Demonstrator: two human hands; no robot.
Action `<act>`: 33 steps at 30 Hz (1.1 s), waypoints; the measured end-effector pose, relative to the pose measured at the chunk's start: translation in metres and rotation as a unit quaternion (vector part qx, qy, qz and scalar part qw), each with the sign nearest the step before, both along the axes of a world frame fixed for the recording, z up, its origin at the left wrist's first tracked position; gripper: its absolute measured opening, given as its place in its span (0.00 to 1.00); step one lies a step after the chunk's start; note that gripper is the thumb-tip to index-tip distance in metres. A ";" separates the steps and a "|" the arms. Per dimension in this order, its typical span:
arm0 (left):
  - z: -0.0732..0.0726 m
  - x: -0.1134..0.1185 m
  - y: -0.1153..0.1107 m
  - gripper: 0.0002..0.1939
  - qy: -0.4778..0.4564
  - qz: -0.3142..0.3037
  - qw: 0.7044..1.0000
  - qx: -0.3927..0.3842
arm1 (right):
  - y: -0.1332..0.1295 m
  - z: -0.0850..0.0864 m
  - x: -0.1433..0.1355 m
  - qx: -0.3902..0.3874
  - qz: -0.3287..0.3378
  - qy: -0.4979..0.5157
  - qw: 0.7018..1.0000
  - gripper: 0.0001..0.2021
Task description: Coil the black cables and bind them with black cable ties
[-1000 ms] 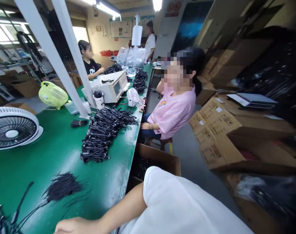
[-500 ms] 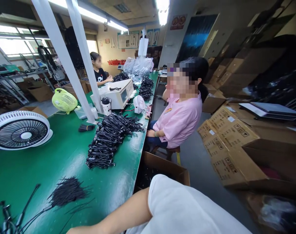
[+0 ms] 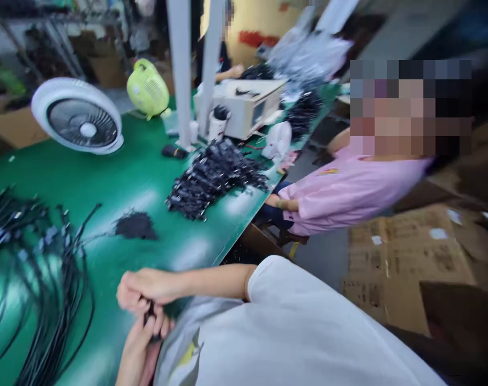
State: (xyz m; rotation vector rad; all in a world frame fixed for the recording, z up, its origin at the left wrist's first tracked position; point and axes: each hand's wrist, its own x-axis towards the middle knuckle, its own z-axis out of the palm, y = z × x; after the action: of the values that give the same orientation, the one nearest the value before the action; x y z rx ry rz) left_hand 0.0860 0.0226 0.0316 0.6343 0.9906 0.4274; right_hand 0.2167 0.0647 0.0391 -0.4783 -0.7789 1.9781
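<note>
My right hand [image 3: 141,289], at the end of the bare arm coming from the white sleeve, is closed on a short black cable part [image 3: 149,310]. Just below it, my left hand [image 3: 147,335] has its fingers wrapped round the same dark part, and the two hands nearly touch. Both are in front of my shirt at the edge of the green table [image 3: 107,273]. Long black cables [image 3: 67,279] spread over the table to their left. A small pile of thin black strips [image 3: 136,225] lies beyond my hands.
A large heap of bundled black cables [image 3: 215,177] lies farther along the table. Behind it are a white fan [image 3: 83,126], a green fan [image 3: 148,90], posts and a boxy device [image 3: 244,107]. A person in pink [image 3: 360,187] sits at the right, near cardboard boxes [image 3: 408,262].
The view has tilted down and swung left, so both my hands and more loose cables now show. Earlier, only my right forearm was visible.
</note>
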 end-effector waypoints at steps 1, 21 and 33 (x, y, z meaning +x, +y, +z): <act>-0.002 -0.004 -0.007 0.21 -0.029 0.025 0.999 -0.008 | -0.003 -0.001 -0.002 0.002 0.000 -0.002 1.000 0.29; -0.008 -0.035 -0.010 0.16 -0.043 0.186 0.981 0.045 | 0.016 -0.067 0.080 0.121 -0.120 -0.728 0.664 0.09; -0.012 -0.012 0.011 0.24 -0.016 0.180 0.982 0.054 | 0.012 -0.040 0.091 0.147 -0.144 -0.760 0.616 0.06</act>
State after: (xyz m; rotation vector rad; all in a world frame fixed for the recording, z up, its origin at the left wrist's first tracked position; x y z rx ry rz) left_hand 0.0739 0.0340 0.0191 0.5428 1.0592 0.8130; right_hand 0.3080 0.0764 -0.0013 -1.9938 -1.7931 0.6584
